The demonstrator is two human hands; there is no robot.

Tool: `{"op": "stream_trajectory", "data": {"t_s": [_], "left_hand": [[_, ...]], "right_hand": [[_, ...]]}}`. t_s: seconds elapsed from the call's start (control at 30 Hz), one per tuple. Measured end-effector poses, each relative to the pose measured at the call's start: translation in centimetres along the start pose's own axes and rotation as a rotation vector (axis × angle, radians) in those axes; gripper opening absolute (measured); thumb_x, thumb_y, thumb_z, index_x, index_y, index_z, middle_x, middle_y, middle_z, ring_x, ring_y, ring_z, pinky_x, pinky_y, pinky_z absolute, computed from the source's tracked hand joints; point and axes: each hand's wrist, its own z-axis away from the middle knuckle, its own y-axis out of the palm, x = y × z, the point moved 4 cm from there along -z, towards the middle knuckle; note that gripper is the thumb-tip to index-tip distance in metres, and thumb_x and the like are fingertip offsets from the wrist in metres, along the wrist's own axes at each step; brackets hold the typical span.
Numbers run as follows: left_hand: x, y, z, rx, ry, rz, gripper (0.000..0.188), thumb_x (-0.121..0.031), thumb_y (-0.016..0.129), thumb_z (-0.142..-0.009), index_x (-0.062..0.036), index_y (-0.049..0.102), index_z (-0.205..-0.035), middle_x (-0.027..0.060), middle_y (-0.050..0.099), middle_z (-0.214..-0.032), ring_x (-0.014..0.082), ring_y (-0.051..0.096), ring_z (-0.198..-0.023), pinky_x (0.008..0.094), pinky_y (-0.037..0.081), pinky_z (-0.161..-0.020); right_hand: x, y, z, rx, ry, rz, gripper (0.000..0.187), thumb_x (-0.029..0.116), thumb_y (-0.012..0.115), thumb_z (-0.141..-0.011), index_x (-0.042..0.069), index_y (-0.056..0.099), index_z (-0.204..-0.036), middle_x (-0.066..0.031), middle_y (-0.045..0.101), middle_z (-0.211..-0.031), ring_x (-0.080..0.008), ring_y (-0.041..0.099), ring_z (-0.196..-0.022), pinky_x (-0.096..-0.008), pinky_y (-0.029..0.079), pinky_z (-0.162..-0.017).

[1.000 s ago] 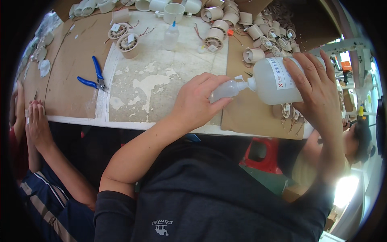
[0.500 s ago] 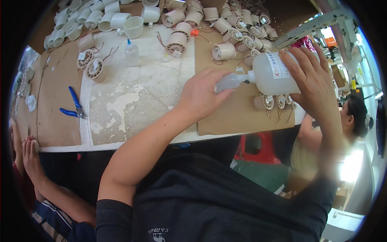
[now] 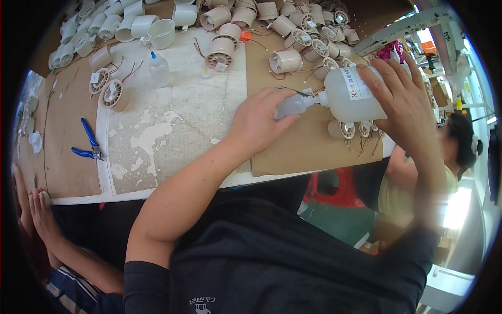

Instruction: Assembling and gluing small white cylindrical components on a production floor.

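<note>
Head view. Right hand (image 3: 405, 99) wraps a large white bottle (image 3: 353, 94), tipped on its side so its neck meets the small clear bottle (image 3: 292, 106) gripped in the left hand (image 3: 261, 125), apparently so liquid can pass between them above the cardboard sheet (image 3: 308, 146). Pale round fan housings (image 3: 285, 60) crowd the far table; blue pliers (image 3: 90, 146) lie well apart. Fingers hide the small bottle's base; its fill level cannot be told.

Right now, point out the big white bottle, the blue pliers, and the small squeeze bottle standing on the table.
big white bottle (image 3: 351, 96), head view, on its labelled side.
blue pliers (image 3: 90, 140), head view, on a handle.
small squeeze bottle (image 3: 159, 70), head view, on its clear body.
</note>
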Motion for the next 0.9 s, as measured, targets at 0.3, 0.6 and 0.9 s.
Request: {"op": "stream_trajectory", "data": {"t_s": [0.3, 0.6, 0.9], "left_hand": [[0.43, 0.18, -0.06, 0.007, 0.025, -0.037, 0.047, -0.020, 0.084, -0.087, -0.0092, 0.068, -0.129, 0.0130, 0.070, -0.114, 0.0313, 0.071, -0.097, 0.0386, 0.059, -0.080], [0.51, 0.17, -0.09, 0.008, 0.013, -0.034, 0.046, -0.020, 0.084, -0.087, -0.0094, 0.068, -0.129, 0.0132, 0.071, -0.112, 0.0316, 0.072, -0.095, 0.0391, 0.059, -0.080], [0.69, 0.16, -0.02, -0.007, 0.009, -0.029, 0.046, -0.020, 0.084, -0.086, -0.0091, 0.068, -0.128, 0.0135, 0.071, -0.112, 0.0316, 0.072, -0.096, 0.0390, 0.059, -0.081]], "right_hand": [[-0.25, 0.12, 0.11, 0.018, 0.005, 0.007, 0.091, 0.008, 0.086, -0.063, 0.017, 0.053, -0.148, -0.0092, 0.061, -0.139, -0.0318, 0.056, -0.133, -0.0533, 0.028, -0.128], [-0.23, -0.12, -0.01, 0.039, 0.017, 0.012, 0.091, 0.008, 0.087, -0.063, 0.017, 0.053, -0.148, -0.0098, 0.060, -0.140, -0.0323, 0.056, -0.134, -0.0528, 0.029, -0.127], [-0.25, -0.24, -0.07, 0.017, 0.015, 0.003, 0.092, 0.010, 0.089, -0.060, 0.016, 0.054, -0.146, -0.0098, 0.061, -0.139, -0.0326, 0.056, -0.133, -0.0526, 0.030, -0.126]]}}
